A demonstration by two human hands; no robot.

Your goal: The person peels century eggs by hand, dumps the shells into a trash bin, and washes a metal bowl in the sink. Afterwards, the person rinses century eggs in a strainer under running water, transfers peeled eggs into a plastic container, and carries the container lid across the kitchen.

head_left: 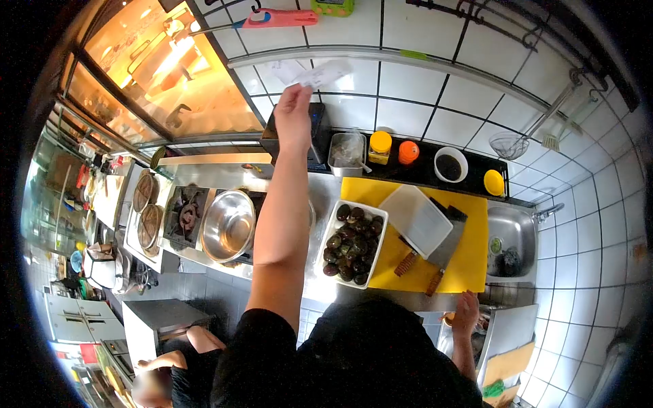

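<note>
My left hand [294, 112] reaches up to the wall rail, fingers pinched on a white paper slip [328, 73], which is slightly blurred. A second slip lies behind it. Below my right hand's fingertips is no held thing; my right hand [465, 314] hangs at the counter's front edge by the yellow cutting board [364, 188], fingers extended. On the board are a white plastic lid or shallow tray [416, 219] and a cleaver [454, 234]; two wooden handles show. A white tub [324, 275] to the left contains several dark, shiny, roundish pieces.
A steel bowl [228, 228] sits by the stove burner [186, 214]. Behind the board stand a metal container [347, 151], a yellow-lidded jar [380, 147] and a white bowl [451, 165]. At right is a sink [511, 228]. Another person [194, 367] is at lower left.
</note>
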